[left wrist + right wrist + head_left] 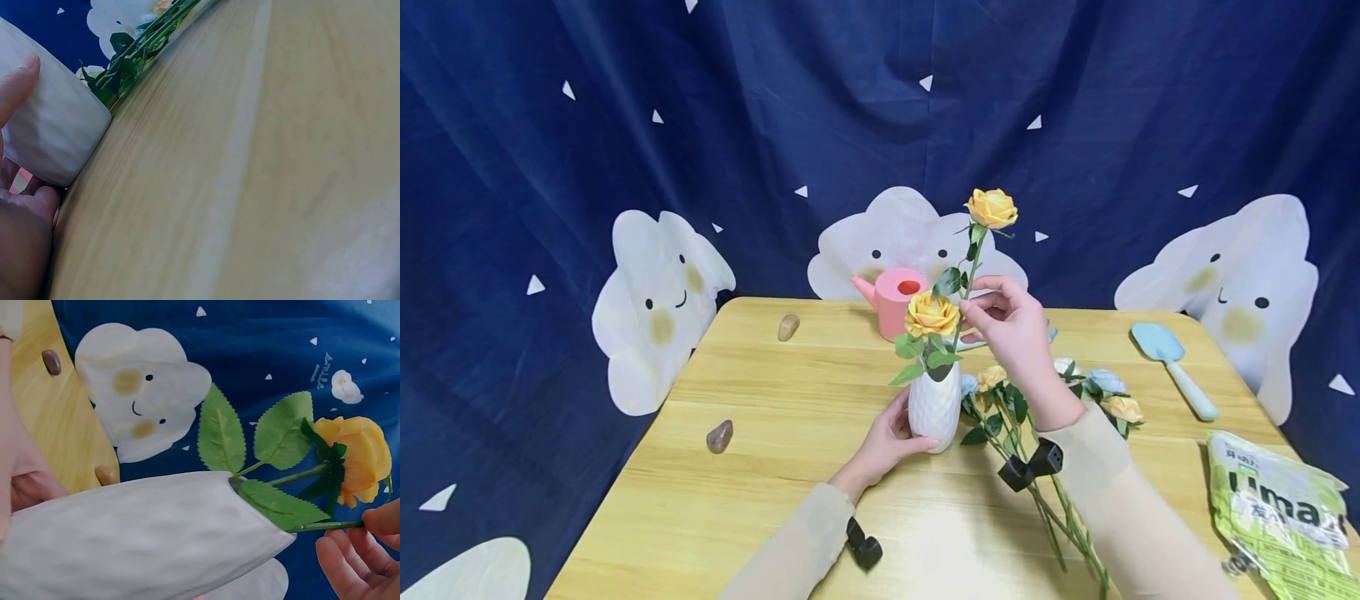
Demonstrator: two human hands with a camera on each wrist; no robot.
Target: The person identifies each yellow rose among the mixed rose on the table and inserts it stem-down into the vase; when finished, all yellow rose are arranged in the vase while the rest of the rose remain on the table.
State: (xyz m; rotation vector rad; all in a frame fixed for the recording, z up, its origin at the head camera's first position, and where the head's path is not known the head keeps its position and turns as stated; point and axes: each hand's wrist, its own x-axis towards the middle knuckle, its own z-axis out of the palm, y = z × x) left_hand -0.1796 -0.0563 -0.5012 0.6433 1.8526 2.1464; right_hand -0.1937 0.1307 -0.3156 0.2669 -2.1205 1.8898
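Note:
My left hand [883,446] holds the lower part of a white textured vase [935,412], which stands upright on the table, thumb on the near side. One yellow rose [932,313] with green leaves is in the vase. Above and to the right of it, a second, taller yellow rose [992,208] leans slightly right. My right hand [1011,337] pinches its stem between thumb and fingers. In the right wrist view that green stem [328,525] runs down to the vase's mouth, where a leaf hides its lower end.
Several loose roses [992,379] lie right of the vase, stems toward me. Behind it stands a pink watering can [891,304]. Farther right are a light blue toy shovel [1183,387] and a green-white bag [1273,508]. A tan stone [788,327] and a brown stone [720,437] lie left.

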